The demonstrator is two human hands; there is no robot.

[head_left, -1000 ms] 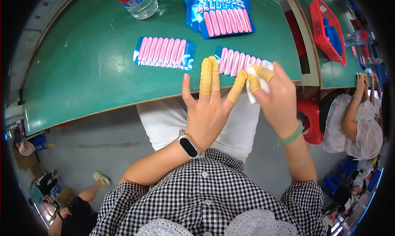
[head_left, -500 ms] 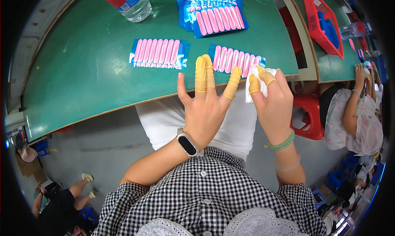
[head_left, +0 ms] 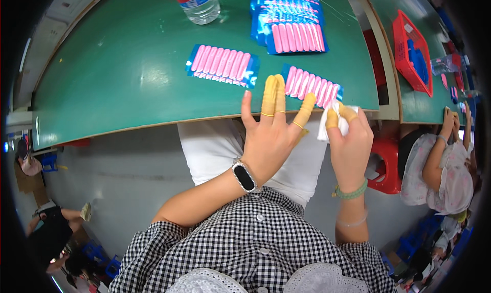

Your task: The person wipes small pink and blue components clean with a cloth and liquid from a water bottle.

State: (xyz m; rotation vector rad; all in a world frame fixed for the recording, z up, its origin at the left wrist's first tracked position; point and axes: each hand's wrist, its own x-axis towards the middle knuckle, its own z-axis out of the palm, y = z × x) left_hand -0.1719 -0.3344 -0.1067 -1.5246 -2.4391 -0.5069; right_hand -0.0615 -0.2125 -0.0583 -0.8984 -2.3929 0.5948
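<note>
A blue packet with a row of pink rounded strips [head_left: 313, 86] lies slantwise near the table's front edge. My left hand [head_left: 270, 139] is over that edge with fingers spread, yellow finger cots on several of them. Its fingertips are at the packet's near left side; whether they press on it I cannot tell. My right hand [head_left: 350, 147], also in yellow finger cots, pinches a folded white cloth [head_left: 323, 128] against the packet's right end. A second blue packet of pink strips [head_left: 221, 64] lies to the left, beyond my left fingertips.
A stack of similar packets [head_left: 289, 17] stands farther back, with a water bottle [head_left: 202, 9] left of it. On the neighbouring table sits a red basket [head_left: 404, 42] holding blue items. A co-worker's arm [head_left: 434, 152] and a red stool [head_left: 384, 162] are at the right.
The whole view has shifted, so the table items appear farther right. My right hand keeps the cloth at the packet's right end, and my left hand stays spread beside it.
</note>
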